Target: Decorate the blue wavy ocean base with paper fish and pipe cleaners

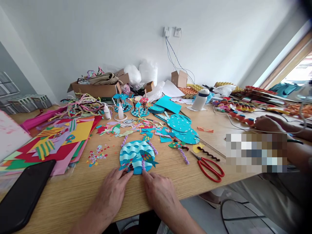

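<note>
A round blue piece with wavy pale bands (131, 148) lies on the table before me. Two teal paper fish with colored dots are on it, one at the right (147, 157) and one at the lower left. My left hand (116, 185) has its fingertips pressed at the lower left edge, by a dark brown twisted stem (131, 167). At the lower edge, my right hand (158, 188) pinches the foot of a purple fuzzy stem (143, 165). More purple stems stick out at the disc's upper left and right.
Red-handled scissors (211, 169), a brown stem (208, 153) and a dotted fish (176, 144) lie to the right. A black phone (26, 195) and colored paper (80, 143) are left. Glue bottles (107, 112) stand behind. Another person's hands (269, 123) are at far right.
</note>
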Demonstrator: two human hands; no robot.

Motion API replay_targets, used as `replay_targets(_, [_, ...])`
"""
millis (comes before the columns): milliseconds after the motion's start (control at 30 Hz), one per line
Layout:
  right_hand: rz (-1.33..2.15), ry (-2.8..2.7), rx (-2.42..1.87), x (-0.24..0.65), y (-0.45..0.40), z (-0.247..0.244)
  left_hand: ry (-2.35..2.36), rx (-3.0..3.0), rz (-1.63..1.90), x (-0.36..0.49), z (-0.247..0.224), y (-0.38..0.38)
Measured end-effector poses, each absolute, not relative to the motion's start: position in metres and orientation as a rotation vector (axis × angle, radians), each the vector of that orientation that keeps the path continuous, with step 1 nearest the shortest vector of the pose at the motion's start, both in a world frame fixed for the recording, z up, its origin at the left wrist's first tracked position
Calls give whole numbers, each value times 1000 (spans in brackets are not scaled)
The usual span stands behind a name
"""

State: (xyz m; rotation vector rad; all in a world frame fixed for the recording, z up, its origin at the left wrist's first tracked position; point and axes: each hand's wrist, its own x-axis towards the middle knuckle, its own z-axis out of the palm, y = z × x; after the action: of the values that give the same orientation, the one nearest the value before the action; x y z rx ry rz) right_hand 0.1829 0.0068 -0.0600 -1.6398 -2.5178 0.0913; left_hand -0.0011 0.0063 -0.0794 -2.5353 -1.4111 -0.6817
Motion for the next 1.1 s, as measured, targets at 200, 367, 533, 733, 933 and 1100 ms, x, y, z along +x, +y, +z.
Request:
replay_targets(200, [103,-2504,-1633,183,7,-62,-1433,-2502,-720,0,-80,5])
replay_targets(367, [102,-2486,-1626,182,6,-64,-1397,-2438,-765,1,-85,6])
replay_targets(533, [88,-2473,-1631,182,6,-64,-1370,-2408,-828,-1,-92,9])
replay_targets(733, [120,-2466,-1639,181,6,-65,-1366,-2384,-860,-1,-93,9])
replay_targets(933, [160,-2459,-1626,182,6,-65,-1396,-2387,-860,0,-92,9])
replay_targets(1100, [181,-2444,-1641,182,6,-64,-1384,-2375,-814,0,-92,8])
